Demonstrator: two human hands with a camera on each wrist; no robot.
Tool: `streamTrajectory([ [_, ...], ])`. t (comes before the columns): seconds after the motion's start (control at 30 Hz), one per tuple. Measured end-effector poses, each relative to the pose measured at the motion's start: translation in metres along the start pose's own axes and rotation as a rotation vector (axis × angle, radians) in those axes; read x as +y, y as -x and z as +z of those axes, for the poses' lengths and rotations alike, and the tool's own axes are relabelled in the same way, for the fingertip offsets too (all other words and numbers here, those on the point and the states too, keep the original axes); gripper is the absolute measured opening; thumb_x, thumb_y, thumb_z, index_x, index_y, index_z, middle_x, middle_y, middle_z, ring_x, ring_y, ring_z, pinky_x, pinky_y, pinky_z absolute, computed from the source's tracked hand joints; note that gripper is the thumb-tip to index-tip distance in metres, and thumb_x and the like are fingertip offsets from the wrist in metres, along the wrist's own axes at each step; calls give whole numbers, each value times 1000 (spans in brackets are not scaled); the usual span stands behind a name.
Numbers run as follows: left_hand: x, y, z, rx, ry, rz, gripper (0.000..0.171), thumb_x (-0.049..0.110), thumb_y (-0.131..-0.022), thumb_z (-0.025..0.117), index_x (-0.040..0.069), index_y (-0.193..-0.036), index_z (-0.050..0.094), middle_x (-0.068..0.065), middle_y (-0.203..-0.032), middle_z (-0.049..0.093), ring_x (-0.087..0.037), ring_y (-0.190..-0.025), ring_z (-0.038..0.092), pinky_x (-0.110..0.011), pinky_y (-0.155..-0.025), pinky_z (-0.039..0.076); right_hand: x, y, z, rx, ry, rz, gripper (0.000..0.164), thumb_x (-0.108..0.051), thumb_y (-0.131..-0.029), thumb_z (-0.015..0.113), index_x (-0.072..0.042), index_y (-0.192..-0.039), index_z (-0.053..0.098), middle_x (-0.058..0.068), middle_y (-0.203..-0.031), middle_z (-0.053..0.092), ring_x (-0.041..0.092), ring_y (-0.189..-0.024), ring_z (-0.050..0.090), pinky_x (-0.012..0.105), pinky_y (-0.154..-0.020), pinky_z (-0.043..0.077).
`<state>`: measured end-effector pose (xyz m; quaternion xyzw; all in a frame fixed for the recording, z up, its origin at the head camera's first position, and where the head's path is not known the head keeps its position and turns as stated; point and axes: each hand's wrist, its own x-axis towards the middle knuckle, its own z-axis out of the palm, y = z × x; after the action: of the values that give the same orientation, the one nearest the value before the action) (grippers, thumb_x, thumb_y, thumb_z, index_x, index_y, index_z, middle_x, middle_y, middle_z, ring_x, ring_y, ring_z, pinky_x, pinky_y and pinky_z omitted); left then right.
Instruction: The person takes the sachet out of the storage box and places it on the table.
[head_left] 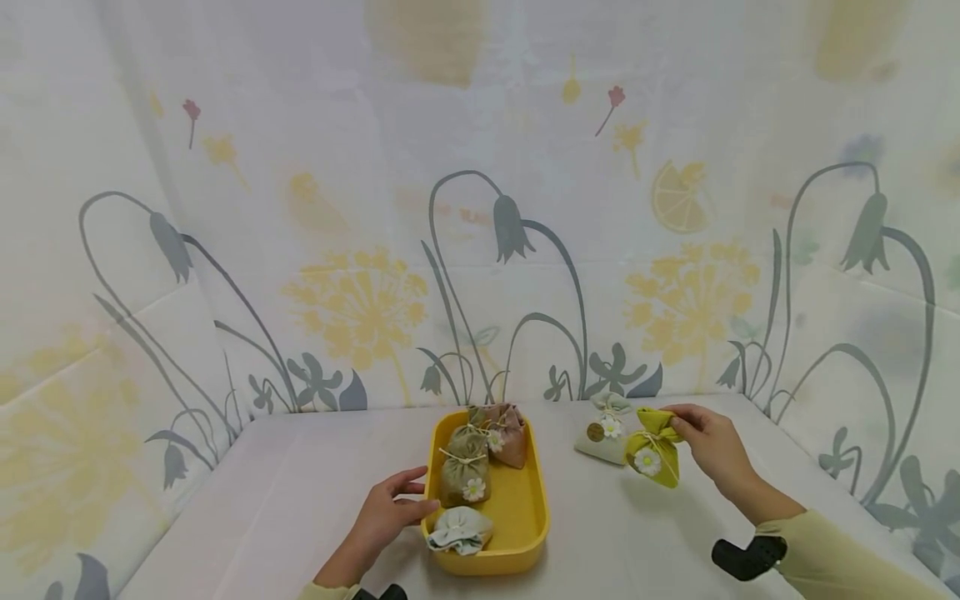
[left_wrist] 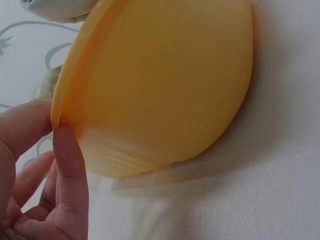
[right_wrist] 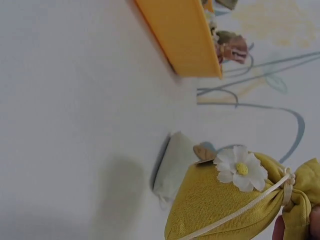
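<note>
My right hand [head_left: 711, 442] pinches a yellow-green drawstring sachet [head_left: 655, 458] by its gathered neck. A white daisy [right_wrist: 241, 168] and a pale cord decorate this sachet, which hangs above the table and casts a shadow there. Just behind it, a pale sage sachet [head_left: 600, 442] with a daisy and a round brown tag lies on the table. With thumb and finger, my left hand [left_wrist: 42, 165] pinches the rim of a yellow plastic bin [head_left: 534, 533]. Inside the bin are an olive sachet [head_left: 463, 471], a dusty-pink sachet [head_left: 512, 442] and a pale blue-grey sachet [head_left: 460, 531].
A white cloth covers the table [head_left: 285, 483]. Behind it hangs a curtain [head_left: 480, 325] printed with flowers, meeting the table's far edge. The bin stands in front of me, left of the sage sachet.
</note>
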<state>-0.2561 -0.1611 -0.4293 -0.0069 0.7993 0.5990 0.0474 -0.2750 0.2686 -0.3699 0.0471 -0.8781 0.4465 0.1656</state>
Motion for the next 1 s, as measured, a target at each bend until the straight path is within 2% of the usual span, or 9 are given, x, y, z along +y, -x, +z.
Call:
streamTrajectory([
  [0.13, 0, 0, 0, -1, -9, -6, 66, 17, -76, 78, -3, -132, 48, -13, -105, 58, -18, -80, 62, -34, -69, 56, 16, -10, 1, 21, 30, 10, 27, -8, -97, 48, 9, -114, 59, 20, -103, 63, 10, -84, 55, 19, -65, 47],
  [0.33, 0, 0, 2, 4, -23, -1, 65, 17, -76, 78, -2, -131, 49, -13, -106, 57, -17, -80, 61, -33, -69, 56, 34, -21, 5, 59, 47, 8, 25, -3, -96, 47, 10, -112, 59, 22, -102, 62, 7, -81, 54, 16, -63, 46],
  [0.5, 1, 0, 2, 3, -26, -1, 65, 17, -76, 77, -2, -132, 49, -13, -106, 56, -17, -79, 61, -33, -69, 56, 44, -26, 11, 46, 51, 34, 25, -4, -96, 47, 10, -112, 59, 22, -103, 62, 18, -85, 55, 19, -64, 46],
  [0.67, 2, 1, 3, -3, -20, 3, 65, 17, -77, 77, -2, -132, 48, -13, -107, 57, -17, -80, 61, -33, -69, 56, 47, -24, 15, 16, 60, 60, 26, -6, -96, 49, 8, -114, 60, 21, -106, 62, 24, -91, 56, 18, -66, 47],
  [0.9, 4, 3, 1, 1, -8, 3, 66, 16, -76, 77, -4, -131, 48, -14, -105, 57, -17, -80, 62, -34, -68, 56, 47, -22, 12, 40, 124, -7, 27, -11, -93, 57, 9, -111, 63, 20, -100, 65, 28, -87, 60, 28, -66, 50],
  [1.0, 4, 3, 1, 4, -4, -2, 66, 16, -76, 78, -4, -132, 48, -14, -105, 57, -18, -80, 63, -34, -68, 56, 46, -20, 10, 49, 140, -22, 29, -14, -91, 60, 8, -110, 63, 19, -97, 66, 27, -85, 61, 28, -65, 50],
])
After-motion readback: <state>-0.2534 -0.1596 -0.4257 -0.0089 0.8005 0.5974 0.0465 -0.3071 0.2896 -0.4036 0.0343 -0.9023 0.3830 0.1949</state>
